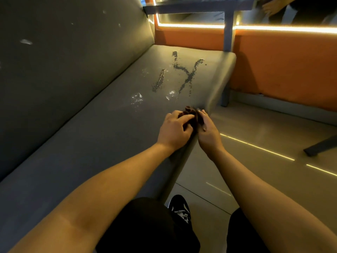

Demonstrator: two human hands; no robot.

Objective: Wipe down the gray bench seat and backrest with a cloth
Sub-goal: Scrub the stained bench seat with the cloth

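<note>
The gray bench seat runs from bottom left to the upper middle, with its backrest on the left. Dark wet streaks and droplets and pale smudges mark the seat's far part; pale marks also dot the backrest. A small dark brown cloth is bunched at the seat's front edge. My left hand and my right hand both grip it, fingers curled around the cloth, just short of the wet streaks.
An orange wall panel with a lit strip stands beyond the bench end. A gray table post rises at the bench's far corner. A tiled floor lies to the right, with a dark furniture leg. My black shoe is below.
</note>
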